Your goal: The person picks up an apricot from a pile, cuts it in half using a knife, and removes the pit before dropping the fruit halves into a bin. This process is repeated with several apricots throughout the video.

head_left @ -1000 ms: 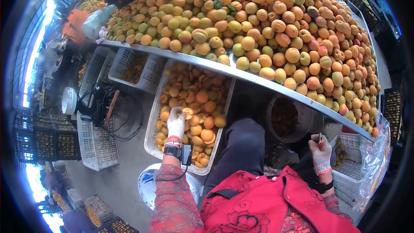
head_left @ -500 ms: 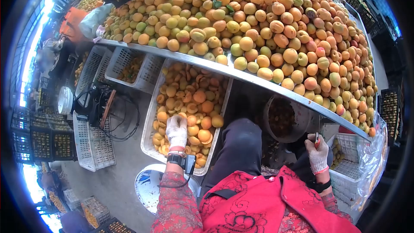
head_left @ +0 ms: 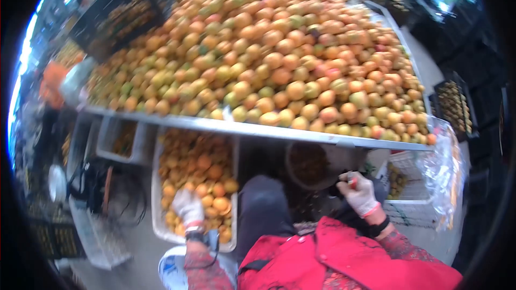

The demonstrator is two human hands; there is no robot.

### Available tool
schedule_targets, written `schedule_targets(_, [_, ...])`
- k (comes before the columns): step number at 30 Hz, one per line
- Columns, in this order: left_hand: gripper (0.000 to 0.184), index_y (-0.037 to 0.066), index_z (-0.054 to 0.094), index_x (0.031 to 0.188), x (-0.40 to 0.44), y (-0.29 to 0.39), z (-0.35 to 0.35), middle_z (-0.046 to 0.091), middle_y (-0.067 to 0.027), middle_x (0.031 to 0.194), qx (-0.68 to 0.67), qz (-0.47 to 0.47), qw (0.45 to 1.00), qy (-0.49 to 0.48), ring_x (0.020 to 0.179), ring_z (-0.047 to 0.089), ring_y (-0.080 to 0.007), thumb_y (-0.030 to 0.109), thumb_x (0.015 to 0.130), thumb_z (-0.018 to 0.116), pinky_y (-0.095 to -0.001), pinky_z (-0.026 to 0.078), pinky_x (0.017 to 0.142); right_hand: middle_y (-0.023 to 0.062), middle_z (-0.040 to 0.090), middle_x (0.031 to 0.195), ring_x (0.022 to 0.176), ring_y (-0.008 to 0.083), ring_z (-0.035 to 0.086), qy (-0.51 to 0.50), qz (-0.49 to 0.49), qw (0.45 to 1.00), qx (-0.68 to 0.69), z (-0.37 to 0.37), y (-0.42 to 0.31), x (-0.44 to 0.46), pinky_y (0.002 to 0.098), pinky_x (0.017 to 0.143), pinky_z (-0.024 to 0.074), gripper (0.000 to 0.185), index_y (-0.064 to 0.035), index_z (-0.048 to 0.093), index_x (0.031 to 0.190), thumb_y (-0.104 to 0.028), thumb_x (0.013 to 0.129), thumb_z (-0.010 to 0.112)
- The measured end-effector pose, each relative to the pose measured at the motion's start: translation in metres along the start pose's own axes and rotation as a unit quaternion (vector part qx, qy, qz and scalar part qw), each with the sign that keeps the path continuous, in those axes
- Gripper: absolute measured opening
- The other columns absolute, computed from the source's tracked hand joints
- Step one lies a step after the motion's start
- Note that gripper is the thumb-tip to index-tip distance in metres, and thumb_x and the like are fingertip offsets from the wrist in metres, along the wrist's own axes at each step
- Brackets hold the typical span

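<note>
My left hand, in a white glove, rests on halved orange fruit in a white crate; its fingers are blurred and partly hidden. My right hand, also gloved, is closed round a small tool with a red part, below the table edge and near a bucket. Above both hands, a metal-edged table bears a large heap of whole orange, yellow and greenish fruit.
A bucket with dark contents stands under the table. White crates are at the left, one at the right beside clear plastic. A black crate sits at the table's upper left.
The view has tilted up and turned right, so the table and fruit appear lower and further left. My left hand has let go of the fruit half seen a second ago and lies on the pile.
</note>
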State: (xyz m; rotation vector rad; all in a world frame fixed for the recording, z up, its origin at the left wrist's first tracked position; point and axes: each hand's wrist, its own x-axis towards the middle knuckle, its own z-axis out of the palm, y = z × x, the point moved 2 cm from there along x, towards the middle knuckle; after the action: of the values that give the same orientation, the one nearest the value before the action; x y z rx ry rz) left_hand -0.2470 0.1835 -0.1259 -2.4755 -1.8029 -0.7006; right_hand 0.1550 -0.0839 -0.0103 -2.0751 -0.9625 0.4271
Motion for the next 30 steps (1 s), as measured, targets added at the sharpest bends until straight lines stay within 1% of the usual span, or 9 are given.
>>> schedule_targets(1, [0.016,0.005,0.057,0.069,0.002,0.0,-0.002,0.06,-0.0161,0.072,0.012,-0.024,0.999,-0.022,0.069,0.06,-0.0371,0.013,0.077,0.067,-0.048,0.046,0.061,0.0071,0.069,0.078,0.068,0.012,0.064,-0.008,0.039,0.998,0.043,0.0,0.004,-0.002,0.0285,0.065,0.0538,0.017,-0.0046,0.066,0.093,-0.008,0.08,0.078])
schedule_targets(3, [0.019,0.004,0.059,0.073,0.004,-0.003,-0.005,0.062,-0.0177,0.077,0.107,-0.015,0.993,-0.056,0.071,0.061,-0.0386,0.02,0.084,0.064,-0.048,0.048,0.062,0.0064,0.066,0.075,0.065,0.0136,0.063,0.006,-0.015,1.0,0.012,-0.001,0.005,-0.005,0.0287,0.064,0.0531,0.02,-0.005,0.065,0.094,-0.01,0.08,0.078])
schedule_targets(4, [0.019,0.005,0.06,0.076,0.003,-0.006,-0.005,0.061,-0.0172,0.071,0.102,0.02,0.994,-0.032,0.065,0.059,-0.0394,0.022,0.086,0.062,-0.0499,0.046,0.059,0.0068,0.065,0.074,0.065,0.015,0.063,0.0,-0.02,1.0,0.021,-0.002,0.005,-0.007,0.0292,0.064,0.0531,0.021,-0.0052,0.065,0.094,-0.01,0.08,0.078])
schedule_targets(9, [0.019,0.004,0.057,0.083,0.004,-0.009,-0.019,0.063,-0.0202,0.076,0.069,-0.024,0.995,-0.073,0.071,0.063,-0.0411,0.022,0.09,0.059,-0.0497,0.049,0.064,0.0084,0.066,0.076,0.069,0.0162,0.066,-0.003,-0.037,0.999,0.014,-0.007,0.009,-0.013,0.0301,0.065,0.0529,0.021,-0.0046,0.065,0.096,-0.016,0.083,0.076])
schedule_targets(15, [0.019,0.005,0.066,0.089,0.019,0.016,-0.035,0.066,-0.0183,0.085,-0.064,-0.009,0.994,-0.093,0.081,0.064,-0.0376,0.023,0.09,0.06,-0.0443,0.05,0.073,0.0035,0.063,0.074,0.068,0.011,0.059,-0.101,0.19,0.947,0.237,-0.017,-0.017,-0.015,0.0274,0.064,0.0492,0.017,-0.004,0.063,0.095,-0.019,0.089,0.068])
schedule_targets(19, [0.015,0.007,0.069,0.096,0.048,0.102,-0.06,0.066,-0.0146,0.089,-0.228,0.078,0.964,-0.11,0.084,0.064,-0.0345,0.013,0.082,0.066,-0.0406,0.051,0.076,-0.0016,0.057,0.073,0.066,0.0081,0.052,-0.123,0.189,0.955,0.191,-0.029,-0.017,-0.01,0.0261,0.061,0.0442,0.016,-0.0053,0.058,0.091,-0.02,0.093,0.062])
schedule_targets(22, [0.018,0.007,0.069,0.091,0.06,0.177,-0.06,0.067,-0.0117,0.093,-0.324,0.183,0.924,-0.086,0.086,0.065,-0.0322,0.007,0.074,0.072,-0.0396,0.052,0.079,-0.0031,0.057,0.076,0.069,0.007,0.051,-0.145,0.148,0.935,0.288,-0.043,-0.019,-0.005,0.0254,0.063,0.0445,0.013,-0.0053,0.058,0.096,-0.018,0.094,0.06])
schedule_targets(27, [0.011,0.003,0.068,0.089,0.086,0.258,-0.074,0.067,-0.0135,0.094,-0.315,0.285,0.884,-0.197,0.085,0.065,-0.0325,0.009,0.079,0.07,-0.0382,0.052,0.076,-0.0039,0.054,0.075,0.066,0.0053,0.047,-0.087,0.066,0.967,0.232,-0.065,-0.009,-0.001,0.0231,0.062,0.0422,0.012,-0.0076,0.059,0.099,-0.018,0.095,0.061])
schedule_targets(30, [0.01,0.002,0.067,0.089,0.115,0.279,-0.065,0.064,-0.0136,0.087,-0.309,0.271,0.896,-0.165,0.076,0.064,-0.0299,0.01,0.083,0.067,-0.0356,0.052,0.073,-0.0027,0.055,0.074,0.063,0.0055,0.049,-0.081,0.186,0.935,0.29,-0.067,0.022,-0.011,0.0231,0.058,0.0422,0.014,-0.0081,0.059,0.098,-0.022,0.095,0.062])
